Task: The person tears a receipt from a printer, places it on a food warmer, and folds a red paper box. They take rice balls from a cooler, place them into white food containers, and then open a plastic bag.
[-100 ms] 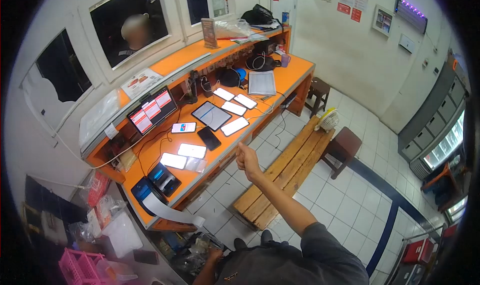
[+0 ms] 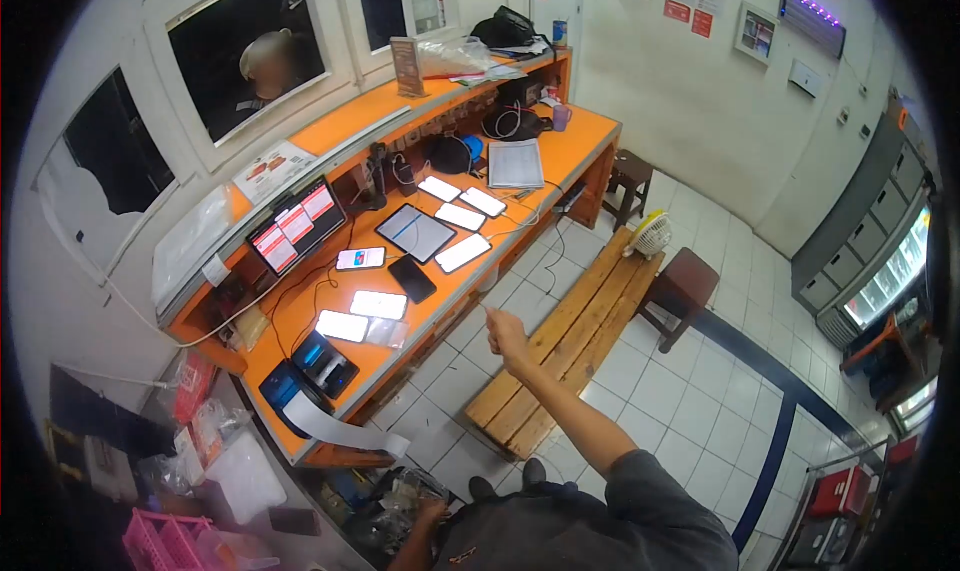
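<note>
My right hand (image 2: 507, 341) is raised in front of the orange desk (image 2: 455, 308), with its fingers curled together. Something thin and pale seems to stick out at its fingertips, too small to name. Low in the view, my left hand (image 2: 432, 512) hangs beside a dark container with crumpled clear plastic (image 2: 398, 501); its fingers are blurred and mostly hidden. Nearest my right hand on the desk lie a lit phone (image 2: 463, 253) and a dark phone (image 2: 412, 279). A tablet (image 2: 417, 233) lies behind them. A paper strip (image 2: 340, 429) curls from a printer (image 2: 325, 364).
A wooden bench (image 2: 570, 346) with a yellow-rimmed fan (image 2: 650, 235) stands right of the desk, beside a brown stool (image 2: 682, 281). Pink baskets (image 2: 168, 543) are at lower left. A person (image 2: 270, 66) is outside the window. A red box (image 2: 838, 493) stands at lower right.
My right hand has shifted slightly down and right, and its upper fingers look more curled in. The desk and its contents appear slightly further left as the view turned.
</note>
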Demonstrator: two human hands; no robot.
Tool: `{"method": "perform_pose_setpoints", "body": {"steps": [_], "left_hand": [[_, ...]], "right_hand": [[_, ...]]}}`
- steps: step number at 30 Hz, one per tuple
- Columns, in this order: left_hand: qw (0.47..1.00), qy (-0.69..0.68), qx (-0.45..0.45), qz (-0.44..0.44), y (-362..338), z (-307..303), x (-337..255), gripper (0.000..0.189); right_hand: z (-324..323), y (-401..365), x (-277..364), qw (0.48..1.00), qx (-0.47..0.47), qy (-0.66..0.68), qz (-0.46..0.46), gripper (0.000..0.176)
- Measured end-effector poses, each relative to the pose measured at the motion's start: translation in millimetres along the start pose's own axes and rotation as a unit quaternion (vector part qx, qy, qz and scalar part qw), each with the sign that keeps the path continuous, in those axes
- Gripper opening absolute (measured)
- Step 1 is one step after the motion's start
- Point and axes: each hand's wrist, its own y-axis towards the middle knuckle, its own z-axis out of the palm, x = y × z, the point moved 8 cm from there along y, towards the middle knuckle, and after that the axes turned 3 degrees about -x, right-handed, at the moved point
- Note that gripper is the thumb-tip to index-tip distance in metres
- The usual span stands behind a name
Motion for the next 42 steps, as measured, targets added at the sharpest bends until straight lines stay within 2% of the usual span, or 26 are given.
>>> {"method": "perform_pose_setpoints", "body": {"steps": [3,5,6,7,8,9,11,14,17,19,20,24,27,29,31,32,33,34,35,36,37,38,39,40,41,42], "left_hand": [[0.999,0.037,0.013,0.010,-0.2,2.8,-9.9,0.038],[0.997,0.073,0.017,0.023,1.0,6.3,-19.1,0.037],[0.995,0.090,0.016,0.031,2.8,9.7,-22.9,0.037],[0.992,0.114,0.012,0.044,3.5,10.0,-29.8,0.037],[0.988,0.140,0.009,0.063,5.6,13.9,-43.6,0.037],[0.982,0.168,0.015,0.084,6.2,24.2,-56.0,0.037],[0.964,0.226,0.038,0.136,12.5,49.9,-73.6,0.037],[0.919,0.315,0.123,0.205,-3.3,115.0,-83.2,0.037],[0.848,0.412,0.228,0.243,-39.9,161.8,-54.8,0.038],[0.813,0.451,0.255,0.264,-50.2,164.0,-51.6,0.038],[0.815,0.456,0.237,0.266,-45.4,148.6,-58.1,0.038],[0.882,0.404,0.044,0.239,24.9,41.8,-127.2,0.040],[0.893,0.392,-0.007,0.222,38.0,6.0,-148.0,0.041],[0.885,0.413,0.024,0.214,34.5,21.5,-124.7,0.041],[0.855,0.461,0.079,0.223,22.8,65.1,-83.9,0.042],[0.828,0.495,0.110,0.241,13.5,90.1,-66.3,0.043],[0.790,0.534,0.134,0.271,4.4,114.0,-53.5,0.043],[0.762,0.553,0.133,0.309,-4.1,134.3,-40.1,0.044],[0.824,0.474,0.142,0.275,-53.3,128.7,-64.0,0.046],[0.814,0.498,0.112,0.279,-97.8,114.5,-107.4,0.046],[0.866,0.404,0.051,0.291,-78.9,95.4,-92.6,0.045],[0.914,0.311,0.054,0.256,-86.1,76.5,-101.9,0.042],[0.921,0.293,-0.024,0.254,-69.2,58.1,-84.3,0.038],[0.936,0.211,-0.085,0.269,-82.8,35.7,-95.2,0.032],[0.948,0.145,-0.132,0.251,-108.1,12.2,-112.0,0.027],[0.943,0.113,-0.197,0.244,-119.5,-13.3,-116.0,0.025]], "right_hand": [[-78.3,-7.2,-87.1,0.985,-0.066,-0.153,-0.038,0.039],[-154.0,-28.7,-183.2,0.953,-0.098,-0.283,-0.049,0.042],[-163.0,-73.2,-166.4,0.927,-0.087,-0.366,-0.011,0.048],[-217.3,-84.5,-263.3,0.876,-0.027,-0.461,0.138,0.055],[-253.1,-116.5,-308.7,0.821,0.009,-0.541,0.181,0.061],[-278.3,-165.7,-337.9,0.788,0.071,-0.561,0.241,0.063],[-311.5,-260.1,-363.3,0.747,0.110,-0.549,0.358,0.060],[-326.5,-349.1,-371.0,0.741,0.120,-0.505,0.426,0.058],[-325.9,-395.5,-377.5,0.748,0.119,-0.471,0.453,0.055],[-320.0,-394.9,-382.1,0.760,0.122,-0.460,0.443,0.054],[-313.9,-389.4,-386.5,0.766,0.124,-0.458,0.433,0.053],[-292.2,-330.6,-388.7,0.784,0.137,-0.486,0.361,0.049],[-283.7,-294.6,-391.0,0.782,0.160,-0.526,0.293,0.047],[-281.7,-280.7,-400.7,0.778,0.187,-0.552,0.235,0.045],[-261.4,-263.7,-347.0,0.759,0.196,-0.569,0.249,0.040],[-260.8,-246.4,-345.5,0.800,0.148,-0.550,0.189,0.034],[-275.2,-239.2,-375.8,0.810,0.114,-0.541,0.196,0.028],[-281.5,-219.0,-432.3,0.778,0.157,-0.586,0.162,0.021],[-276.2,-211.7,-474.5,0.700,0.254,-0.647,0.166,0.015],[-237.9,-219.7,-449.4,0.660,0.429,-0.601,-0.140,0.015],[-213.0,-199.8,-326.1,0.812,0.149,-0.561,0.060,0.020],[-220.3,-174.8,-449.0,0.805,0.246,-0.540,0.008,0.026],[-169.1,-162.8,-336.8,0.742,0.342,-0.574,0.060,0.029],[-176.9,-140.0,-371.5,0.787,0.259,-0.549,0.108,0.031],[-123.7,-132.4,-306.6,0.814,0.301,-0.487,0.101,0.034],[-93.9,-121.0,-285.2,0.821,0.298,-0.484,0.060,0.032]]}}
